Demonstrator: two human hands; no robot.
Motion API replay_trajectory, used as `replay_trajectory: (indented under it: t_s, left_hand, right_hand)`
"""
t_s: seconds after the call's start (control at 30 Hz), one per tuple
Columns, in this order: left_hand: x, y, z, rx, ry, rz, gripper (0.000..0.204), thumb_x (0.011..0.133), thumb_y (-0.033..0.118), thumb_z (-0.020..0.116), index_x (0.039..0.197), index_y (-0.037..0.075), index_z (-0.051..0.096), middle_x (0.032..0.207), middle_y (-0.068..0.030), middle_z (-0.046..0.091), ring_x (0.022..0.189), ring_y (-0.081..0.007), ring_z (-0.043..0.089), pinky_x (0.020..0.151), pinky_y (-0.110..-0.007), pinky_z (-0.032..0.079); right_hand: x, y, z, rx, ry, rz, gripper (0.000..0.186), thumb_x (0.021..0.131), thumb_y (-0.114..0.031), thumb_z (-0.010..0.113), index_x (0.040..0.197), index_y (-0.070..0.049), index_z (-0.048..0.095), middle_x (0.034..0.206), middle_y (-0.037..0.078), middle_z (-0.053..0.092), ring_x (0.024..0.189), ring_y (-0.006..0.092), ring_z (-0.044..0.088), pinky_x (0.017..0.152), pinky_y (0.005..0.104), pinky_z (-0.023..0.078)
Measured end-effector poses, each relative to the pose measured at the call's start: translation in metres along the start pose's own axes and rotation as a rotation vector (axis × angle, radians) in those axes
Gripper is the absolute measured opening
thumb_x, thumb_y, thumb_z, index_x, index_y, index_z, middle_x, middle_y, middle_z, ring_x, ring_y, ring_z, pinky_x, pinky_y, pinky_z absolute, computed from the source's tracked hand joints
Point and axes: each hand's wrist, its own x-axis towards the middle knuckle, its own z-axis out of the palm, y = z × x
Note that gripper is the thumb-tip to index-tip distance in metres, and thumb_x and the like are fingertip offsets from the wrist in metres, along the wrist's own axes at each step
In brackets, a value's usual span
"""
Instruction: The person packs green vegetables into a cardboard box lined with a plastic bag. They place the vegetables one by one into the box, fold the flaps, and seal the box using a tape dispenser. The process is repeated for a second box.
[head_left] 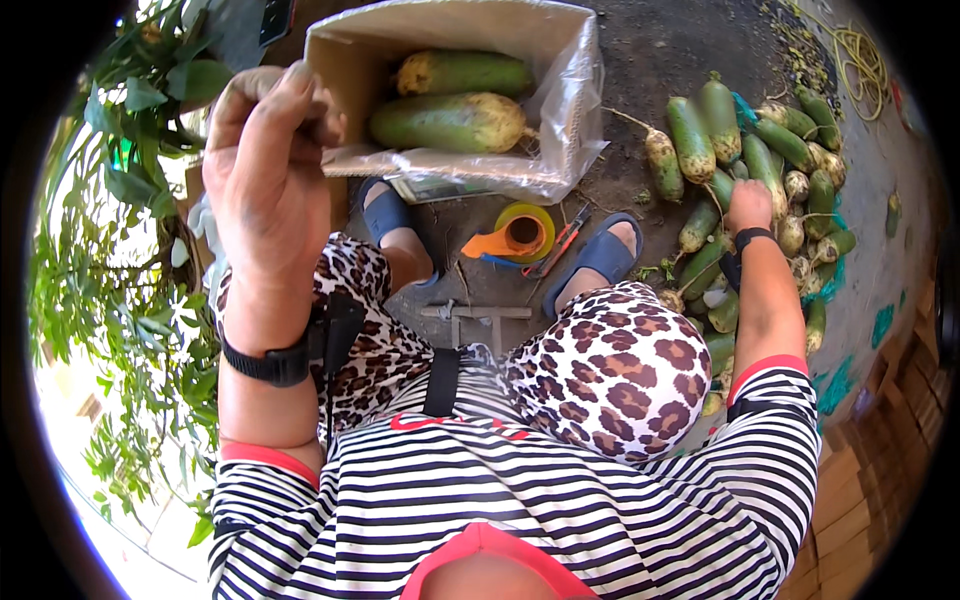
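An open cardboard box [440, 25], lined with crumpled clear plastic [572, 110], holds two thick, oblong radishes lying side by side: the upper one [468, 74] green with a rough tan end, the lower one [445, 122] fatter, smooth green fading to a scuffed pale end. The left hand [272, 160] is raised at the box's left edge, fingers bent inward; whether they pinch anything I cannot tell. On the dark, gritty ground to the right lies a heap of similar radishes [690, 140], some with thin, stringy roots, among scraps of green netting [836, 390]. The right hand [750, 205] reaches into this heap, against one radish; its fingers are mostly hidden, so I cannot tell its grip. A round tape roll [545, 222] lies between two blue rubbery sandals [612, 255].
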Motion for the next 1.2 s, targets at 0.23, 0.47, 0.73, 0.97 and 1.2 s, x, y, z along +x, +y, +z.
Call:
replay_trajectory:
  t_s: [0.23,0.47,0.73,0.97,1.2]
  left_hand:
    - [0.001,-0.001,-0.008,-0.113,-0.066,0.059,0.008,0.095,0.010,0.059,0.090,0.005,0.059,0.083,-0.0047,0.058,0.073,-0.0152,0.051,0.073,-0.031,0.043]
    - [-0.011,0.013,0.009,-0.091,-0.004,0.015,0.020,0.092,0.015,0.066,0.080,0.009,0.052,0.067,-0.0021,0.057,0.056,-0.0089,0.049,0.051,-0.022,0.038]
    - [-0.018,-0.045,-0.024,1.203,-0.410,0.295,0.036,0.086,0.018,0.067,0.116,-0.001,0.061,0.108,-0.0186,0.065,0.102,-0.0323,0.065,0.088,-0.039,0.051]
    - [-0.037,-0.038,-0.028,1.341,-0.745,0.084,0.054,0.082,0.012,0.065,0.132,-0.004,0.050,0.134,-0.0237,0.051,0.122,-0.0393,0.053,0.103,-0.042,0.045]
    - [-0.033,-0.042,-0.035,1.344,-0.810,0.048,0.054,0.080,0.010,0.064,0.130,-0.005,0.052,0.129,-0.0226,0.053,0.120,-0.0376,0.053,0.102,-0.041,0.046]
  right_hand:
    - [-0.046,0.007,-0.050,0.476,-0.424,0.335,0.048,0.069,-0.036,0.075,0.094,0.004,0.072,0.100,0.020,0.072,0.090,0.0325,0.071,0.079,0.0420,0.054]
    - [-0.134,0.028,0.088,2.239,-0.640,0.586,0.048,0.081,-0.037,0.070,0.119,-0.008,0.062,0.104,0.009,0.070,0.091,0.0255,0.066,0.084,0.0438,0.053]
    - [-0.148,0.050,-0.013,2.630,-0.035,0.100,0.059,0.082,-0.023,0.070,0.135,-0.007,0.051,0.129,0.009,0.061,0.122,0.0285,0.056,0.109,0.0462,0.040]
    - [-0.135,0.022,-0.285,1.858,0.282,-0.646,0.063,0.078,-0.018,0.071,0.134,0.002,0.050,0.128,0.014,0.060,0.116,0.0258,0.059,0.104,0.0385,0.044]
    - [-0.059,-0.153,-0.398,0.708,0.283,-0.665,0.067,0.061,-0.033,0.078,0.115,0.005,0.064,0.102,0.021,0.069,0.093,0.0284,0.068,0.087,0.0364,0.053]
